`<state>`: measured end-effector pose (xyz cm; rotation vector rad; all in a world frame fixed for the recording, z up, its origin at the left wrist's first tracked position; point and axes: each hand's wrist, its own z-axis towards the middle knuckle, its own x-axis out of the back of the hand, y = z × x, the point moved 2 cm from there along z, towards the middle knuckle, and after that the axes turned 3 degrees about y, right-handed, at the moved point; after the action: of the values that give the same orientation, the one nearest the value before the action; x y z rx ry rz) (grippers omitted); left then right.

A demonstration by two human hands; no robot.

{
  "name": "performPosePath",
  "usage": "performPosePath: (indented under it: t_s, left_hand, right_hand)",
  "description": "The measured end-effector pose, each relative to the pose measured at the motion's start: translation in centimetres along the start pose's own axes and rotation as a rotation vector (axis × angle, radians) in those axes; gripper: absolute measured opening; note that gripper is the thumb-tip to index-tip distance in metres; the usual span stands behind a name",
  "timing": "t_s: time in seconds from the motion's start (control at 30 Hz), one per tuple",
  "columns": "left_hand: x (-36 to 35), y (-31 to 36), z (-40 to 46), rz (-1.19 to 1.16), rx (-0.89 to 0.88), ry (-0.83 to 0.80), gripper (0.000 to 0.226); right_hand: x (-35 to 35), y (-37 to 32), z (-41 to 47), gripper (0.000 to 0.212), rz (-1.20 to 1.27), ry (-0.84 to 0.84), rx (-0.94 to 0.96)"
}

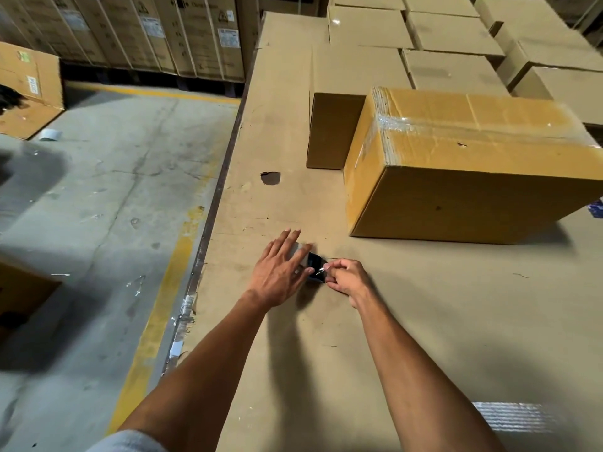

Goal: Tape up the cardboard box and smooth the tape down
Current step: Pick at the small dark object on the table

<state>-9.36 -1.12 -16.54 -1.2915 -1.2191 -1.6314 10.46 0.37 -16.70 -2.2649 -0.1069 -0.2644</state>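
Note:
A yellowish cardboard box (463,164) lies on the cardboard-covered table (424,305), with clear tape across its top and left end. In front of it, near the table's left edge, a tape roll in a dark dispenser (312,264) rests on the surface. My left hand (280,272) lies over the roll with its fingers spread. My right hand (347,278) pinches the loose end of the tape at the dispenser between thumb and forefinger. Both hands are well short of the box.
A smaller brown box (332,128) stands left of the taped box, and several plain boxes (456,37) are stacked behind. A hole (270,178) marks the table cover. To the left, concrete floor with a yellow line (163,305), a stray tape roll (51,134) and stacked cartons (156,31).

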Motion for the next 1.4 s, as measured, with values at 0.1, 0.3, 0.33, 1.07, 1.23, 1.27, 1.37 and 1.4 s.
performPosePath:
  t_s: [0.1,0.3,0.33,1.07,1.23,1.27,1.37,1.4]
  left_hand:
    - [-0.7,0.1,0.1,-0.045,0.043,0.023,0.064]
    - [-1.2,0.6,0.2,-0.082,0.099,0.062,0.063]
    - [-1.1,0.6,0.3,-0.081,0.100,0.058,0.065]
    - [-1.2,0.3,0.7,-0.107,0.181,0.130,0.070]
    - [-1.2,1.9,1.4,0.014,0.077,0.099,0.068]
    - [-1.1,1.8,1.4,0.000,0.097,0.101,0.067]
    - [-0.9,1.5,1.7,-0.030,0.129,0.096,0.062]
    - [-0.9,1.5,1.8,-0.035,0.131,0.098,0.061]
  right_hand:
    - [-0.1,0.4,0.6,0.014,-0.070,0.069,-0.012]
    - [-0.6,1.9,3.6,0.013,-0.222,0.227,0.011]
    - [-0.7,0.5,1.9,0.010,-0.251,0.245,0.012]
    - [-0.6,-0.1,0.5,0.017,0.103,0.202,0.024]
    - [-0.4,-0.4,0.1,0.022,0.084,0.187,0.048]
    - [-0.4,-0.4,0.4,0.021,0.083,0.188,0.050]
    - [-0.6,-0.3,1.0,0.022,0.061,0.213,0.051]
    - [-0.7,-0.3,1.2,0.021,0.065,0.221,0.046]
